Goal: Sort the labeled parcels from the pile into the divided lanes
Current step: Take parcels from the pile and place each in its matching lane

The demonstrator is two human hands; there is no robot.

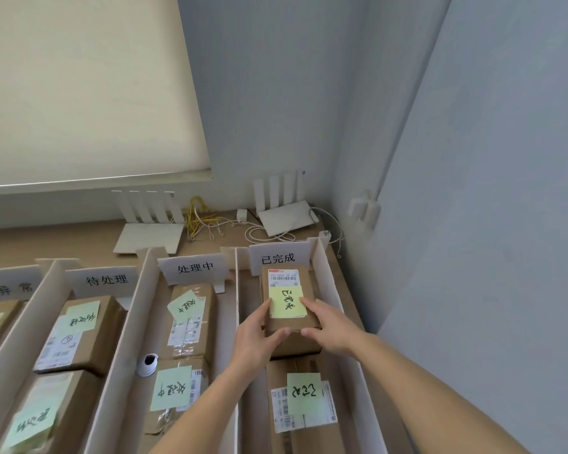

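On the wooden tabletop (pixel 30 240), both hands, left (pixel 259 335) and right (pixel 328 326), held a grip on the stiff, probably light brown cardboard parcel (pixel 289 326) between them, best clasped by its side edges.

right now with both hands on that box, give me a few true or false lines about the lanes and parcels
1. Both hands hold one parcel in the rightmost lane. True: the left hand and right hand grip its sides.
2. That parcel carries a pink note. False: its note is yellow.
3. The held parcel sits over the lane signed 已完成. True.
4. The 处理中 lane holds no parcels. False: two noted parcels lie in it, one behind the other.
5. A small white camera sits on a divider left of the hands. True.
6. The window blind is rolled fully up. False: it hangs down, covering the window.
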